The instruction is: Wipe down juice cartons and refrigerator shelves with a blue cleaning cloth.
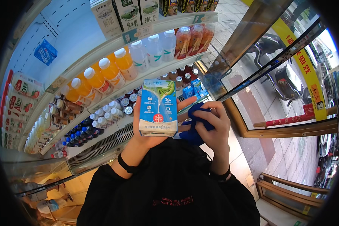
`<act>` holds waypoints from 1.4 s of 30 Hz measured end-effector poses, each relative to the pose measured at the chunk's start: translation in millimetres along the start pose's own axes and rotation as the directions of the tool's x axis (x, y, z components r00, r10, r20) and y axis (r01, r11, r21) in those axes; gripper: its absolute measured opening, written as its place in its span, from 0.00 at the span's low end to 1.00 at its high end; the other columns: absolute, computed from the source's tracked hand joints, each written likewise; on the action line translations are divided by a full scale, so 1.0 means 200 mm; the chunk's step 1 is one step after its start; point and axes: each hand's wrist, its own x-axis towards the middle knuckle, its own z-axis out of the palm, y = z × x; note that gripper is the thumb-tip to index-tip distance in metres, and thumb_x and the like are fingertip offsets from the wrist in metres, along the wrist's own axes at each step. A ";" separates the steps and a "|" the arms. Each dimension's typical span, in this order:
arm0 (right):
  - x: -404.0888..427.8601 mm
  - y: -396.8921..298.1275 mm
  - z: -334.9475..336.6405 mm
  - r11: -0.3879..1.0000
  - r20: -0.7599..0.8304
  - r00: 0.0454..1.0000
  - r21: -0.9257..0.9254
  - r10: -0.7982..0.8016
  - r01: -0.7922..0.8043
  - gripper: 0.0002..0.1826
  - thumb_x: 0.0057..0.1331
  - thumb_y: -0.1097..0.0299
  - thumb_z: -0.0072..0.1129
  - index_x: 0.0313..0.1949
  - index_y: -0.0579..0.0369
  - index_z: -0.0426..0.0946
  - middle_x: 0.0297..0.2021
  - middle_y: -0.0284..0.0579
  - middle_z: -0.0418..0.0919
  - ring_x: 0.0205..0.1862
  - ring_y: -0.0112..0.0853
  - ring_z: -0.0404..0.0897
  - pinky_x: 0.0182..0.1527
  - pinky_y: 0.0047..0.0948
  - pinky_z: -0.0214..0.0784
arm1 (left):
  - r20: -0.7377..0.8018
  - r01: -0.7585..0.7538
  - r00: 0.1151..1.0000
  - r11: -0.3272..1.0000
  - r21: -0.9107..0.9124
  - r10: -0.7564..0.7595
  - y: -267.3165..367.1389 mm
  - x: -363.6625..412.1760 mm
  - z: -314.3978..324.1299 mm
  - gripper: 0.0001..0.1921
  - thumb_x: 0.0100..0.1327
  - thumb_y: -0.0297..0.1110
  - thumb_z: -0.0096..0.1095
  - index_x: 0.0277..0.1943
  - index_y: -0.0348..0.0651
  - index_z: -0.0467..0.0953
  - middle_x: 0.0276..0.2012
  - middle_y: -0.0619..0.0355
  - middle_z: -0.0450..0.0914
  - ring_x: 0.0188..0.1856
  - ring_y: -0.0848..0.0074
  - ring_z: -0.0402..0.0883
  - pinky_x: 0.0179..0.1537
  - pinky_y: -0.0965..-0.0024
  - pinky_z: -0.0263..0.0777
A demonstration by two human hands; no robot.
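A blue and white drink carton [158, 108] with green bean pods printed on it lies across the open palm of my left hand [142, 138]. The fingers of that hand reach out behind the carton to its right. Close beside it, my right hand [216, 124] grips a bunched dark blue cloth [197, 124]. Part of the cloth hangs below the fingers. Ahead of both hands, orange drink bottles [110, 69] with white caps line a shelf of an open display cooler.
Milk cartons [127, 14] stand on the upper shelf. A blue carton [45, 52] lies at the upper left. White bottles [113, 113] and cans fill the bottom level, behind an air grille [101, 147]. A wood-framed glass door [288, 132] is on the right, with a scooter outside.
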 end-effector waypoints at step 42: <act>0.09 -0.13 0.07 0.999 -0.040 0.999 0.030 -0.019 0.020 0.17 0.46 0.79 0.63 0.38 0.53 0.79 0.37 0.39 0.72 0.20 0.27 0.70 0.24 0.24 0.66 | -0.345 0.035 0.908 0.777 0.629 0.239 -0.04 0.06 -0.05 0.18 0.65 0.35 0.54 0.53 0.34 0.65 0.43 0.56 0.75 0.43 0.79 0.75 0.44 0.74 0.72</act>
